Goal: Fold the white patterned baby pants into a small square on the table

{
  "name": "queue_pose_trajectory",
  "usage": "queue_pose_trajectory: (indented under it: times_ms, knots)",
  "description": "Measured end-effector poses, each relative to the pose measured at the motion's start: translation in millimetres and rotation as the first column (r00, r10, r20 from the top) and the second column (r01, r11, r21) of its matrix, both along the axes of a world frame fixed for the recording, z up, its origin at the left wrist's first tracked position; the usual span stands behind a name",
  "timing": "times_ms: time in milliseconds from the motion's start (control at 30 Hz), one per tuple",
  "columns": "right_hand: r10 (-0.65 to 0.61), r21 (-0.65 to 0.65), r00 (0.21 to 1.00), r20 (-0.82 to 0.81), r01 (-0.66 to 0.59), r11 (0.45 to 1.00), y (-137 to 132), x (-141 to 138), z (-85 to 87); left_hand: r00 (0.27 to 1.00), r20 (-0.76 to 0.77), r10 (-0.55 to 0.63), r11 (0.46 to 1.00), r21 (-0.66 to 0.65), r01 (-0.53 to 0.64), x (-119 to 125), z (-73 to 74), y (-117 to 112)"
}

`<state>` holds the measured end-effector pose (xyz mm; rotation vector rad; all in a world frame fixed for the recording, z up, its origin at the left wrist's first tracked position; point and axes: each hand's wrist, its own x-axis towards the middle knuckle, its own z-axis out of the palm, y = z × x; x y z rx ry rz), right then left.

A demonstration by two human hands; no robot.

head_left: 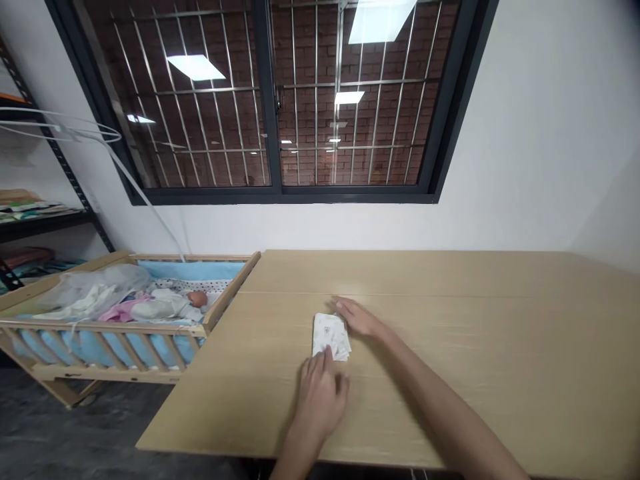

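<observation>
A small folded white cloth with a faint print [329, 335] lies on the light wooden table [450, 347]. My left hand [321, 393] rests at its near edge, fingers stretched forward and touching the cloth. My right hand [356, 317] lies flat at the cloth's far right corner, fingers spread on it. Neither hand grips anything.
A wooden crib [125, 327] with blue lining stands against the table's left edge, holding a baby doll [175, 303] and bundled netting. A metal shelf [35, 213] with folded items is at far left. A barred window [280, 100] fills the wall behind.
</observation>
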<state>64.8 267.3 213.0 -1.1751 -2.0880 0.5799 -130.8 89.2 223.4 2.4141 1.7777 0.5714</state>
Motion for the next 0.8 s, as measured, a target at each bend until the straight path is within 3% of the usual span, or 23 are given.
queue_pose_trajectory:
  times_ms: [67, 133, 300, 433, 567, 633, 733, 800]
  knots:
    - [-0.178, -0.031, 0.966, -0.190, 0.175, 0.984, 3.3, 6.2, -1.3, 0.999, -0.019, 0.036, 0.999, -0.039, -0.036, -15.2, 19.0, 7.3]
    - [-0.269, -0.078, 0.926, -0.264, 0.257, 0.963, 5.1, 9.2, -4.2, 0.991, -0.099, 0.093, 0.991, -0.086, -0.101, -26.9, 33.5, 19.1]
    - [-0.256, -0.160, 0.933, -0.252, 0.221, 0.962, -6.4, -1.7, -15.1, 0.963, -0.217, 0.159, 0.955, -0.213, -0.206, -24.6, 40.7, 56.1]
    - [-0.230, -0.168, 0.953, -0.199, 0.198, 0.966, -26.2, -14.4, -16.9, 0.967, -0.220, 0.128, 0.949, -0.255, -0.183, -10.1, 43.6, 67.1]
    - [-0.153, -0.116, 0.981, -0.120, 0.140, 0.983, -62.9, -11.6, 2.4, 0.985, -0.170, 0.039, 0.961, -0.263, -0.084, -6.3, 58.7, 46.8]
    - [-0.112, -0.102, 0.987, -0.111, 0.101, 0.990, -99.3, 1.1, 17.6, 0.999, -0.017, -0.029, 0.967, -0.254, 0.024, -3.9, 57.6, 25.9]
    - [-0.140, -0.083, 0.974, -0.178, 0.127, 0.988, -177.2, 37.5, 32.6, 0.921, 0.366, -0.133, 0.918, -0.306, 0.254, 7.9, 31.7, -13.9]
    - [-0.248, -0.188, 0.938, -0.243, 0.205, 0.961, -233.4, 68.9, 32.2, 0.802, 0.583, -0.130, 0.783, -0.436, 0.444, 21.5, 2.7, -44.5]
